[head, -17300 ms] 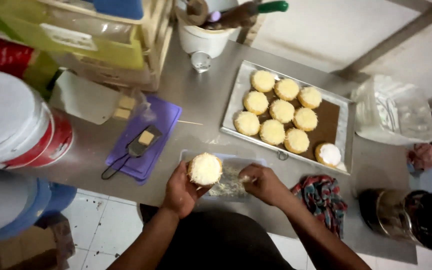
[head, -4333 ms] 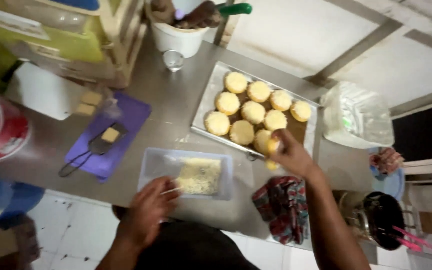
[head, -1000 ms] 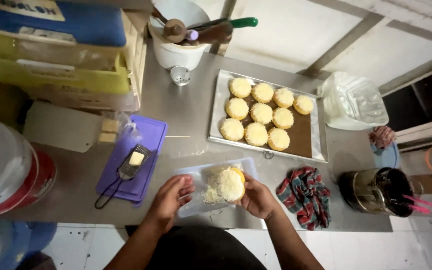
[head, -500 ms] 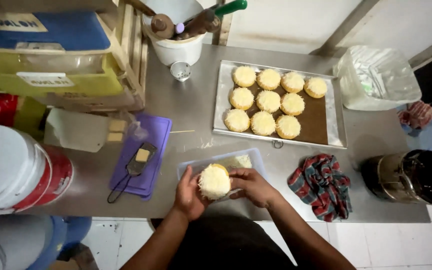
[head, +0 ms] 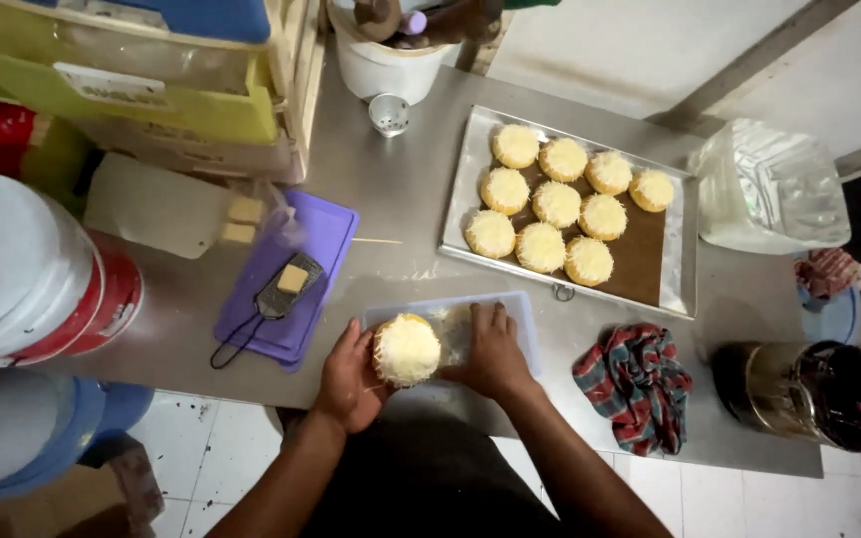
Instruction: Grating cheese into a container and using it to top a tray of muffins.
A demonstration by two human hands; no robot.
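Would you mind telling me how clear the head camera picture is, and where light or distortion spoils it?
Head view: the bun in the left hand and the right hand are slightly soft but readable; the steel table shows a dull sheen, no harsh glare; the tray is evenly lit; the big tub at the left edge bulges from wide-angle distortion.

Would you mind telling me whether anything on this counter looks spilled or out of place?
Only small things: pale crumbs lie scattered on the metal counter beside the baking tray, and a thin stick lies loose near the purple board.

Bare forearms, no sleeves; dark garment below.
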